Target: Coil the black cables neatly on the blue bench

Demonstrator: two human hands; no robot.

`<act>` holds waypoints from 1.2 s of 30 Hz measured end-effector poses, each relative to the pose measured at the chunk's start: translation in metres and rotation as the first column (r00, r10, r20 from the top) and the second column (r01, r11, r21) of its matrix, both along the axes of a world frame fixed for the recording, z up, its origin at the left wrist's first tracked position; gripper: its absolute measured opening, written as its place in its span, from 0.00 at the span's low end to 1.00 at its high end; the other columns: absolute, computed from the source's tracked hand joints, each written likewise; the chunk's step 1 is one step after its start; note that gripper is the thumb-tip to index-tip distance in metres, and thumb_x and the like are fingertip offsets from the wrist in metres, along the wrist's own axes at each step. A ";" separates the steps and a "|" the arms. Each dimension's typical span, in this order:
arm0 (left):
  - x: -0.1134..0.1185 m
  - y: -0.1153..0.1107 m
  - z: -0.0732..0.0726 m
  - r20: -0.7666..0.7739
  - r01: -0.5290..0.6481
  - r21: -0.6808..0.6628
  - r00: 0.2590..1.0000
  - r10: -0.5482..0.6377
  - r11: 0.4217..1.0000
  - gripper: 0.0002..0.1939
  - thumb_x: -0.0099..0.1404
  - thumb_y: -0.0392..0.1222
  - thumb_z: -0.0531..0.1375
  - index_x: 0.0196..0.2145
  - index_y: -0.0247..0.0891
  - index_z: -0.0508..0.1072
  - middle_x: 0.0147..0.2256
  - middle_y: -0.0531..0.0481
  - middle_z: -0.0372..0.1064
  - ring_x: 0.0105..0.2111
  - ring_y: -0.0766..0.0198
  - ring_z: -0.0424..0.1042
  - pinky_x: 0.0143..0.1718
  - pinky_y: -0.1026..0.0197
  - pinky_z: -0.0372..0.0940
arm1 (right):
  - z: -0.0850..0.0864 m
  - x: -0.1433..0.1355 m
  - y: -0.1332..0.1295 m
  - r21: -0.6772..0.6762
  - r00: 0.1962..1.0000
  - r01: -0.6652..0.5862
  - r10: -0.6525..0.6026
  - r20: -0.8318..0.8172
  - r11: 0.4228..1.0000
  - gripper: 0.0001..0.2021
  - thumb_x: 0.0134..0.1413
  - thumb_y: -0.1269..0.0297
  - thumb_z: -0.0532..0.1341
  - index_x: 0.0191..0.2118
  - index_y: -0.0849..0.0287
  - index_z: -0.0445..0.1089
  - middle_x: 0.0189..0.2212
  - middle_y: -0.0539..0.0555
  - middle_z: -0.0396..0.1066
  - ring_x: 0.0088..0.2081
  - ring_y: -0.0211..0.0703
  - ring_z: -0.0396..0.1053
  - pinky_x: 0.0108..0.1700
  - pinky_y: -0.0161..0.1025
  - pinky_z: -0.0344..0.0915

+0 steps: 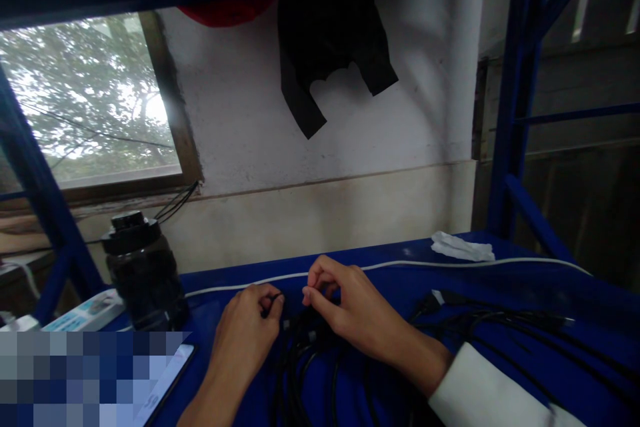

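My left hand (247, 330) is closed in a pinch, with a short bit of thin black cord between thumb and forefinger. Its full length and kind do not show. To its right, my right hand (350, 303) has thumb and forefinger bent toward each other in a pinch; anything between the tips is too small to make out. The two hands are apart. Just below them lies a coil of black cables (295, 383), partly hidden by my right hand and wrist. A second bundle of black cables (480, 317), with connector ends showing, rests to the right.
A dark water bottle (145, 273) stands at left beside a white power strip (95, 310) and a phone (167, 383). Along the back of the blue shelf (395, 255) runs a white cable (415, 263). Crumpled white tissue (463, 247) lies behind. Blue posts (510, 127) frame the sides.
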State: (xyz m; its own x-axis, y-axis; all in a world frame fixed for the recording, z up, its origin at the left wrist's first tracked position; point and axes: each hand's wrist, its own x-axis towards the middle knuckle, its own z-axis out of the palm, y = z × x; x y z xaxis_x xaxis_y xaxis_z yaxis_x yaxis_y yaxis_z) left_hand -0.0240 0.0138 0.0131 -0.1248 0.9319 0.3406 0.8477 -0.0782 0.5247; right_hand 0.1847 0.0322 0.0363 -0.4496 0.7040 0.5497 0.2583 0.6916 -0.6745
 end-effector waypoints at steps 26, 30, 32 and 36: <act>0.013 -0.011 0.014 -0.041 -0.117 0.034 0.992 0.118 0.993 0.20 0.67 0.55 0.60 0.22 0.44 0.77 0.29 0.47 0.76 0.32 0.52 0.73 0.33 0.58 0.53 | -0.001 0.000 0.001 0.007 1.000 0.008 -0.008 0.018 1.000 0.04 0.64 0.71 0.63 0.37 0.55 0.69 0.30 0.48 0.78 0.31 0.40 0.74 0.33 0.36 0.63; 0.014 -0.011 0.015 -0.077 -0.127 0.084 0.988 0.134 0.988 0.24 0.70 0.55 0.57 0.20 0.42 0.73 0.27 0.48 0.72 0.30 0.55 0.71 0.32 0.59 0.51 | -0.001 0.000 0.001 0.009 1.000 0.001 -0.001 0.012 1.000 0.04 0.64 0.70 0.63 0.37 0.55 0.69 0.29 0.48 0.78 0.30 0.41 0.74 0.33 0.37 0.63; 0.015 -0.011 0.015 -0.059 -0.113 0.117 0.991 0.121 0.987 0.25 0.71 0.55 0.56 0.19 0.42 0.71 0.26 0.49 0.71 0.30 0.56 0.70 0.32 0.59 0.52 | 0.000 0.000 0.001 0.007 1.000 -0.006 0.006 0.009 1.000 0.04 0.64 0.71 0.63 0.37 0.55 0.69 0.29 0.48 0.78 0.31 0.41 0.74 0.34 0.37 0.64; 0.018 -0.010 0.015 0.028 -0.057 0.170 0.998 0.052 0.984 0.26 0.73 0.57 0.54 0.22 0.41 0.73 0.25 0.51 0.68 0.27 0.59 0.67 0.32 0.58 0.54 | 0.001 0.000 0.001 0.007 1.000 -0.013 0.013 0.015 1.000 0.05 0.64 0.72 0.62 0.38 0.55 0.68 0.30 0.47 0.77 0.31 0.40 0.74 0.35 0.36 0.65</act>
